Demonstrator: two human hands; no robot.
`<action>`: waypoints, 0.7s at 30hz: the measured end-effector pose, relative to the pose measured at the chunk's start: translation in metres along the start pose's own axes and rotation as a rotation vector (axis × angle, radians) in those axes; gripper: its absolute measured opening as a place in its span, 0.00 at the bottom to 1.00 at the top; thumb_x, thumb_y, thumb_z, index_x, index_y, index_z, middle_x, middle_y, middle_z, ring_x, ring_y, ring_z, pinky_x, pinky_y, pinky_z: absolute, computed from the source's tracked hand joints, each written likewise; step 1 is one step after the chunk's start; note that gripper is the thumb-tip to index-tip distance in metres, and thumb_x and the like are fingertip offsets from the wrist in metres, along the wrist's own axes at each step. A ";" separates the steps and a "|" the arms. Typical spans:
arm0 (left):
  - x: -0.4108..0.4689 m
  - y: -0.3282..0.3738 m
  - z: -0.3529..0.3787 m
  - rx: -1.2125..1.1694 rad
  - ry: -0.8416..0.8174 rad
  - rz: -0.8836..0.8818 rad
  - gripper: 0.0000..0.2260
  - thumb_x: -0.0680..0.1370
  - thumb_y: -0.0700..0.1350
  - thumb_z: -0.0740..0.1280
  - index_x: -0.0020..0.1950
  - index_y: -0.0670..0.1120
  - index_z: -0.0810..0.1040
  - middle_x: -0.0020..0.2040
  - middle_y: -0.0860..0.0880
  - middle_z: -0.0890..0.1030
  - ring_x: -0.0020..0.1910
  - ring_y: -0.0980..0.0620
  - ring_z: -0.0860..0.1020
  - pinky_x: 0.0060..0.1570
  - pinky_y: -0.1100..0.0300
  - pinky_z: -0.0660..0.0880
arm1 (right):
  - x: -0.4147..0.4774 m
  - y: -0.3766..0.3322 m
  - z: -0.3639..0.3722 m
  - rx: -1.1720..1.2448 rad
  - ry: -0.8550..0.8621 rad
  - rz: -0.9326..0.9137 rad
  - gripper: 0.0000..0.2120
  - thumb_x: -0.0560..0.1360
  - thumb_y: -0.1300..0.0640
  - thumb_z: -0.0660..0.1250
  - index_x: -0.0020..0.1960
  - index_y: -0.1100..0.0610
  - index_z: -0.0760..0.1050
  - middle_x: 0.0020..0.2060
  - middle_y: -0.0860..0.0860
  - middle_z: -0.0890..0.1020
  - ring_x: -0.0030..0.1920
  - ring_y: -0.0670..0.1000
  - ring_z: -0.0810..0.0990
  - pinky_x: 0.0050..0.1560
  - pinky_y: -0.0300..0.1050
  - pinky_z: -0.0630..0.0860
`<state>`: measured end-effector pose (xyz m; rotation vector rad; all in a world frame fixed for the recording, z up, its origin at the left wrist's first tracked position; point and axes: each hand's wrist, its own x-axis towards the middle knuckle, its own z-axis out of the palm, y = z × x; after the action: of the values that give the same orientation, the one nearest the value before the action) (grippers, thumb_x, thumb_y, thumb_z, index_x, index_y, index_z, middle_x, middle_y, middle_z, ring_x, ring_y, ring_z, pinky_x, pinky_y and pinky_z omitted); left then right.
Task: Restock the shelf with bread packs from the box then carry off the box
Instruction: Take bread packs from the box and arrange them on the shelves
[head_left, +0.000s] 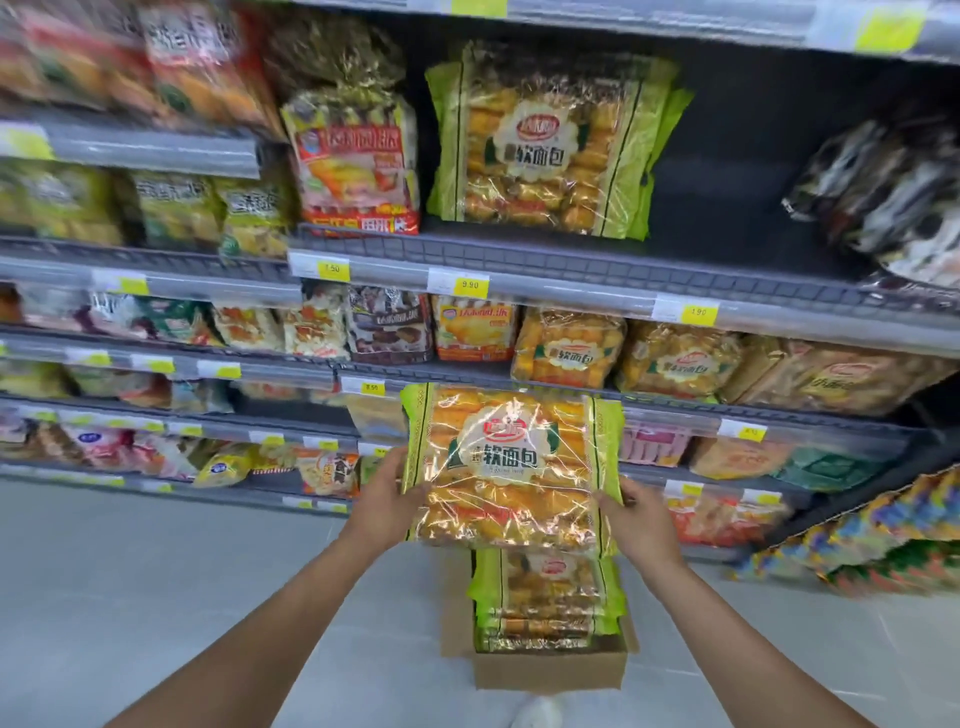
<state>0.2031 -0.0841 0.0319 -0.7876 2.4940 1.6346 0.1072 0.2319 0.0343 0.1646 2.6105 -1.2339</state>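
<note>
Green-edged crinkly film wraps the bread pack (511, 462), held upright in mid-air before the shelves. The left hand (384, 499) grips its lower edge at eight o'clock, fingers curled round the film. At six o'clock of the pack, the cardboard box (545, 670) sits on the floor, with more stacked packs (545, 597) inside it. The right hand (636, 519) grips the pack's lower edge at four o'clock in the same way.

This looks like the restocking step, one pack on its way from box to shelf; with packs left in the box, carrying it off is not yet due. At twelve o'clock a matching pack (545, 150) stands on the shelf (571, 260), with bare space at its three o'clock side. The next move likely calls for lifting the held pack over the front rail and standing it there.
</note>
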 end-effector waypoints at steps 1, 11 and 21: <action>-0.004 0.006 -0.010 0.007 0.030 0.038 0.22 0.75 0.54 0.70 0.68 0.59 0.69 0.61 0.54 0.81 0.56 0.51 0.81 0.53 0.52 0.80 | -0.007 -0.012 -0.003 0.000 0.008 -0.023 0.26 0.73 0.35 0.68 0.63 0.52 0.80 0.57 0.49 0.84 0.57 0.55 0.81 0.59 0.53 0.78; -0.025 0.087 -0.087 -0.004 0.143 0.257 0.26 0.80 0.52 0.68 0.76 0.57 0.64 0.68 0.56 0.75 0.61 0.54 0.78 0.56 0.52 0.77 | -0.027 -0.117 -0.041 0.161 0.096 -0.226 0.25 0.77 0.48 0.70 0.70 0.58 0.75 0.65 0.49 0.79 0.68 0.53 0.75 0.63 0.47 0.72; -0.001 0.178 -0.097 -0.083 0.207 0.396 0.25 0.81 0.43 0.68 0.72 0.60 0.62 0.55 0.72 0.68 0.54 0.72 0.70 0.53 0.72 0.69 | 0.008 -0.183 -0.094 0.293 0.116 -0.372 0.13 0.78 0.59 0.70 0.61 0.52 0.78 0.49 0.38 0.80 0.53 0.44 0.80 0.50 0.38 0.75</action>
<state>0.1472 -0.1138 0.2245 -0.5153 2.8930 1.8687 0.0457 0.1882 0.2257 -0.2152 2.6205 -1.7797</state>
